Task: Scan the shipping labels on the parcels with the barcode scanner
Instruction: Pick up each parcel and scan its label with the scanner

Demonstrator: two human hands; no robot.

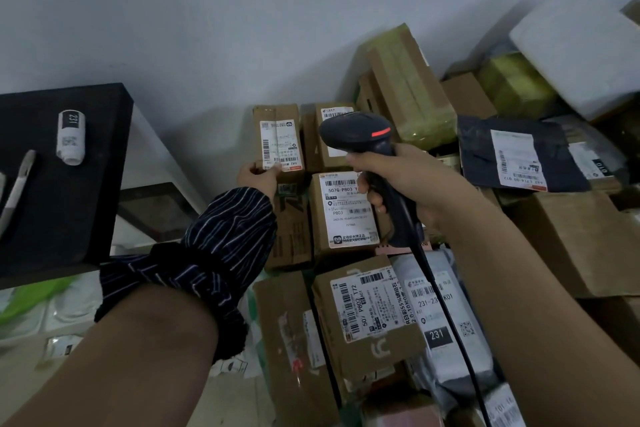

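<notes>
Parcels point(343, 211) heaped against pale wall point(173, 28); black table point(69, 201) left — 231 roll point(71, 137).

Left hand point(258, 180), right hand point(408, 180) outstretched (both gripping).

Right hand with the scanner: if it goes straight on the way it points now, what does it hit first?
The right hand would probably meet the brown box just beyond the scanner head, beside the small box the left hand holds; depth is unclear.
</notes>
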